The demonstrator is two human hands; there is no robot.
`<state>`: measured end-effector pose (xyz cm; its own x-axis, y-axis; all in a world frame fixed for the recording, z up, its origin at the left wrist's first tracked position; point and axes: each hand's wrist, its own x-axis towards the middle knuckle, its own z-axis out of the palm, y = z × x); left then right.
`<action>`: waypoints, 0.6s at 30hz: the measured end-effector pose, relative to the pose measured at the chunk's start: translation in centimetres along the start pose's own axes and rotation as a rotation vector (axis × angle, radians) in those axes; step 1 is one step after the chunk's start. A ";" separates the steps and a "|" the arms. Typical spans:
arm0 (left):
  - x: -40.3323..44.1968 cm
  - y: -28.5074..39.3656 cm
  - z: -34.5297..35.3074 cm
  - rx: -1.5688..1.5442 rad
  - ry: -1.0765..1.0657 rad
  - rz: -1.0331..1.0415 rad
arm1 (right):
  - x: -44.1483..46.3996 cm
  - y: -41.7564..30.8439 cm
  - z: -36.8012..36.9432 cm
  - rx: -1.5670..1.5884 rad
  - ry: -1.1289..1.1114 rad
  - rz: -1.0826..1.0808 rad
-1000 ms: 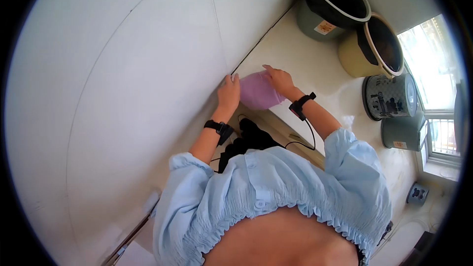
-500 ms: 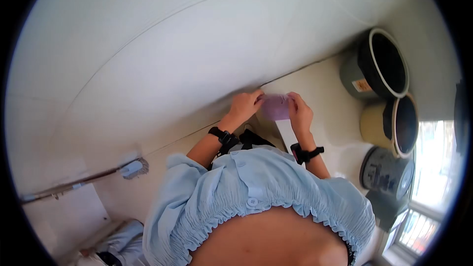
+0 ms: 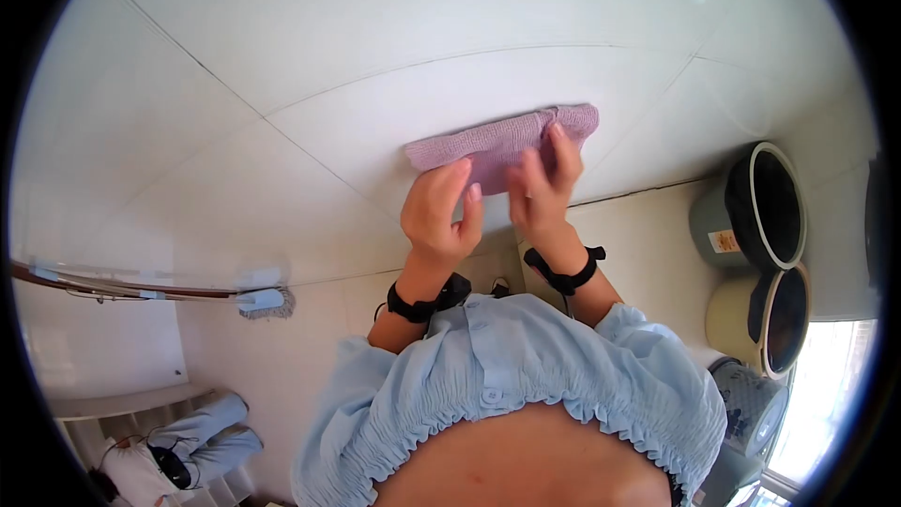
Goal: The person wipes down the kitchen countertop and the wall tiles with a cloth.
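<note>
A purple knitted-looking cloth [image 3: 488, 143] lies spread against the white tiled wall in front of me, its upper edge a thick band slanting up to the right. My left hand [image 3: 441, 213] is at the cloth's lower left, thumb apart from the bent fingers and fingertips close to the fabric. Over the cloth's right part, my right hand [image 3: 546, 190] has its fingers spread, one fingertip near the upper band and the others slightly blurred. Neither hand visibly grips the cloth. Whether the fingertips press on it, I cannot tell.
At right stand a grey bin [image 3: 718, 225] and a cream bin [image 3: 732, 314], both with dark liners, and a patterned bucket [image 3: 751, 404] by the window. A mop [image 3: 267, 302] leans at left. A seated person [image 3: 202, 437] is at lower left.
The cloth, earlier pinched between both hands lower down, is now higher and spread wide against the wall. Both hands have risen with it and their fingers have opened. My view has tilted up.
</note>
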<state>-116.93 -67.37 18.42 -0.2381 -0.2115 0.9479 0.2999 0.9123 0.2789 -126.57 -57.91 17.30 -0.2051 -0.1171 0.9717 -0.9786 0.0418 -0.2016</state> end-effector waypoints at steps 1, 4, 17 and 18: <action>0.5 0.2 -0.1 0.097 -0.031 0.016 | 0.4 -0.5 0.7 -0.121 -0.058 0.003; 3.2 2.0 -0.7 0.331 -0.092 0.016 | 4.1 -2.0 2.2 -0.333 -0.075 -0.037; -9.6 -7.2 -0.8 0.579 -0.346 0.208 | -6.9 -1.4 5.5 -0.353 -0.225 0.022; -10.5 -7.2 -0.7 0.578 -0.387 0.212 | -7.7 -1.3 5.4 -0.377 -0.247 0.036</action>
<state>-115.99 -71.97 6.60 -0.5707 0.0319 0.8206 -0.1345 0.9821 -0.1318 -123.82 -62.45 9.40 -0.2817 -0.3404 0.8971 -0.9057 0.4030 -0.1315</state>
